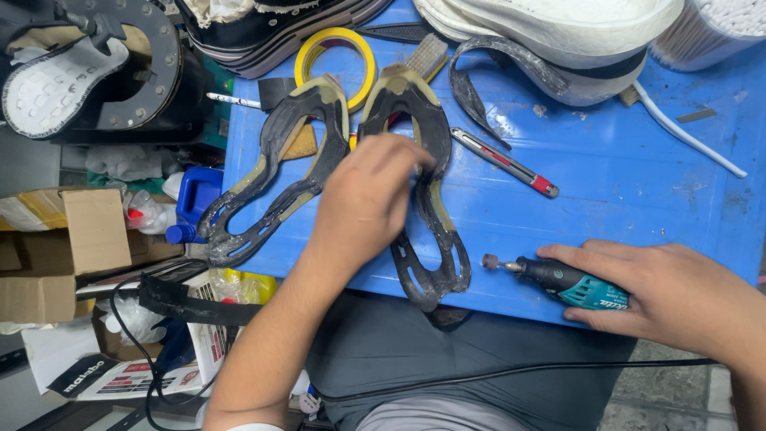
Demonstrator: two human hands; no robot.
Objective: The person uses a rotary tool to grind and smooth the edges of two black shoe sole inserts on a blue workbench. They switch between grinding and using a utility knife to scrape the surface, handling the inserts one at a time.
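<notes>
Blue worktable (638,183), scuffed and cluttered. Left hand (369,199) palm down, forearm angled up from near left, fingers (403,156) curled loosely onto right black outsole (431,231), pressing rather than gripping. Second outsole (275,179) just beside, to its left. Right hand (678,295) at near right edge, fingers wrapped around teal rotary tool (558,281), grinding tip pointing left toward outsole heel. Red-tipped utility knife (504,162) farther back.

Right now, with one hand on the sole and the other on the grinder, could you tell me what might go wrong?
1. The rotary tool in the right hand points its grinding bit toward the right outsole, close to the left hand resting on it; fingers could get nicked.
2. The left outsole overhangs the blue table edge and might slide off.
3. The black cord crosses the lap and could snag.
</notes>
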